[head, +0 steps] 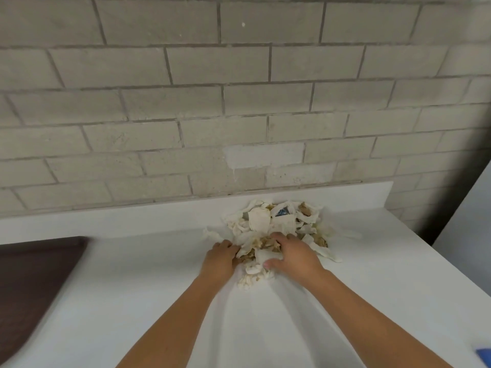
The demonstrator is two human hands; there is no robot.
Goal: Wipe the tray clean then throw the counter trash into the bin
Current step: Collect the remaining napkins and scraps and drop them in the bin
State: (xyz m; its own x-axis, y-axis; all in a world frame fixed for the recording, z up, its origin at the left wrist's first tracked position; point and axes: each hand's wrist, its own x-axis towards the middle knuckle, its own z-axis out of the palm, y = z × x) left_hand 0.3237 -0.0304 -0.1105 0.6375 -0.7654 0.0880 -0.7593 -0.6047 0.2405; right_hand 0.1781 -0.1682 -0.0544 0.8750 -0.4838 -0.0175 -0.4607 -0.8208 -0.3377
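A pile of crumpled white and brown-stained paper trash [279,224] lies on the white counter [132,274] against its low back ledge. Both hands rest on the pile's near edge. My left hand [221,257] cups the left side, its fingers curled into the paper. My right hand [291,254] lies palm down on the scraps with its fingers spread and the thumb pressing a white piece. A dark brown tray [34,282] lies at the far left of the counter, partly out of view. No bin is in view.
A grey brick wall [239,102] rises behind the counter. The counter's right edge runs diagonally at the right, with a dark gap beyond it. A small blue object [485,354] shows at the bottom right corner.
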